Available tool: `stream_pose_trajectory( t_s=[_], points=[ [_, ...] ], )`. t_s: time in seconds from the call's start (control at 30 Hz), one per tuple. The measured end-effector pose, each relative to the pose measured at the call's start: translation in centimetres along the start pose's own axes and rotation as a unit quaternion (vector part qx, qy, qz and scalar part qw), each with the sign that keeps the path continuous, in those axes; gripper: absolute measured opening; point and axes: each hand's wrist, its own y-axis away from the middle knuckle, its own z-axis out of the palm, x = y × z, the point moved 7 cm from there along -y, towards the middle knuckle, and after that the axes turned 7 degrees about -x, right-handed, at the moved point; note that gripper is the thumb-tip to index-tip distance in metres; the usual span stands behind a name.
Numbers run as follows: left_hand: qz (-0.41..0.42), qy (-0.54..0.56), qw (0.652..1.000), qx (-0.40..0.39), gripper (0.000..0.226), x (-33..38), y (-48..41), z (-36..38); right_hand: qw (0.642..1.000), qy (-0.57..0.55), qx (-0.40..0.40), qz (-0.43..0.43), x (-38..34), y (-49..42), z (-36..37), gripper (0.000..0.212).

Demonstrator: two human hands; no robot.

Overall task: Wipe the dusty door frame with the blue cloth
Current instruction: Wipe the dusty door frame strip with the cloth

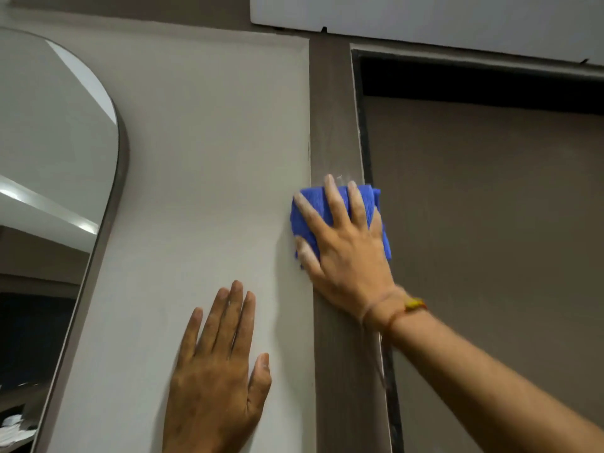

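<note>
— Where is the blue cloth (340, 220) found?

— It is pressed flat against the brown door frame (336, 125), on the upright post, well below the top corner. It is bunched into a pad that spans the post's width, and its left edge laps slightly onto the pale wall (202, 152).

— By what is it held?

— It is covered by the right hand (346, 246), whose fingers are spread out and laid flat over the cloth; the cloth is pinned under the palm rather than gripped in a fist. The fingertips are seen to be slightly blurred. A thread band (397, 310) with a yellow and red knot is worn at that wrist.

— And the other hand?

— The left hand (217, 377) is laid flat on the wall, lower and to the left of the post, apart from the cloth. Its fingers are stretched out and nothing is held in it.

— Is any mark seen on the frame?

— A faint pale smear is seen just above the cloth.

— What else is shown around it?

— A brown door (490, 240) is set to the right of the post. A round-topped mirror (49, 158) is mounted on the wall at far left, and a white panel (425, 14) is seen above the frame.
</note>
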Motion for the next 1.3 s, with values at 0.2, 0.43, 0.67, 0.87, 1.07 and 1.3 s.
stream_pose_trajectory(
  t_s=[0.2,0.43,0.67,0.87,1.07,1.3],
  points=[
    [0.007,-0.004,1.0,0.019,0.071,0.2,-0.1,-0.5,0.997,0.005,0.047,0.055,-0.8,-1.6,0.1,0.062],
    [-0.004,0.021,0.998,0.062,0.068,0.5,-6.4,-3.5,0.999,-0.004,0.022,0.035,-2.5,5.0,1.7,0.065],
    [0.005,-0.008,0.997,0.082,0.065,0.7,-10.2,-4.1,1.0,0.003,0.012,0.005,-0.6,-0.9,0.1,0.063],
    [0.011,-0.015,0.997,0.076,0.065,0.4,-10.3,-4.0,0.998,-0.001,0.043,0.05,-1.0,-1.9,0.2,0.062],
    [0.012,0.002,0.996,0.093,0.065,0.4,-10.0,-4.1,0.998,-0.028,0.036,0.046,-3.4,7.6,2.3,0.068],
    [0.01,-0.002,0.996,0.083,0.065,0.4,-10.0,-3.9,0.999,0.003,0.006,0.035,-0.8,-1.8,0.1,0.065]
  ],
)
